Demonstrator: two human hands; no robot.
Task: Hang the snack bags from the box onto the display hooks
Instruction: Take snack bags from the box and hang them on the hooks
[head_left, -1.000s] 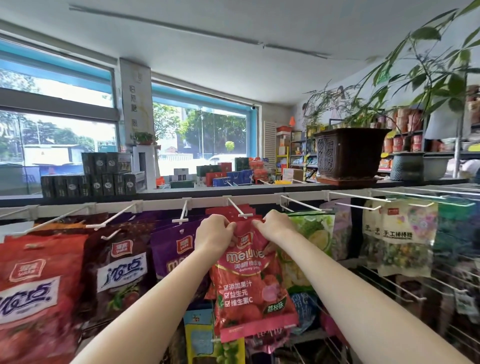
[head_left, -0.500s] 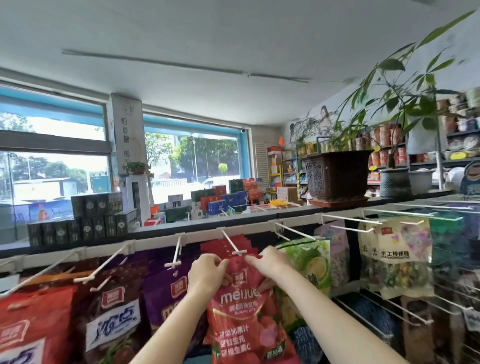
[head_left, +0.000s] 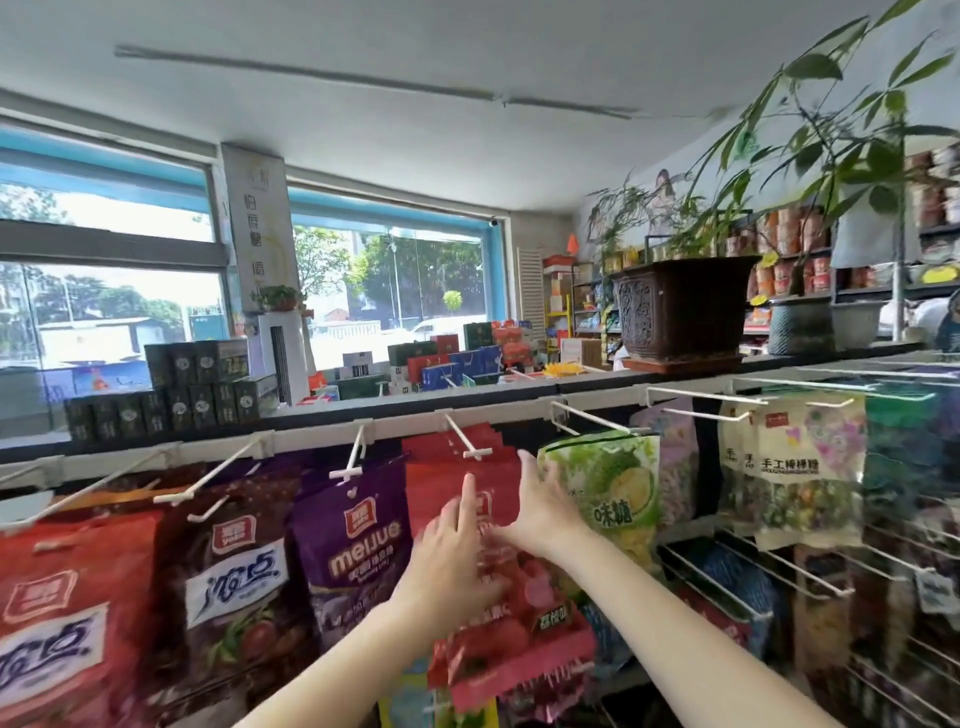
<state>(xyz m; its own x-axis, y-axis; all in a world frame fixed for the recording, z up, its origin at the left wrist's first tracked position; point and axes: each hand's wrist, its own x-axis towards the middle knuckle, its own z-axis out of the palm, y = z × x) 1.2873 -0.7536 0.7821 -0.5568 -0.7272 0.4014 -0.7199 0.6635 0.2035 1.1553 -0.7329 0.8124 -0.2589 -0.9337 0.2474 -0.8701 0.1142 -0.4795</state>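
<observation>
A red Meijue snack bag (head_left: 519, 639) hangs on the white display hook (head_left: 464, 439) at the middle of the rail, in front of more red bags. My left hand (head_left: 449, 556) lies flat against the bag's front with its fingers stretched out. My right hand (head_left: 540, 506) is open too, its palm on the bag's upper right corner. Neither hand grips anything. The box of snack bags is out of view.
A purple bag (head_left: 358, 545) hangs to the left, a green durian bag (head_left: 608, 488) to the right, dark red and orange bags further left. Bare wire hooks (head_left: 727, 571) jut out at the lower right. A potted plant (head_left: 680, 306) stands on the shelf above.
Both hands have let go of the red bag's top edge and dropped onto its front with fingers spread. The bag now hangs from the hook.
</observation>
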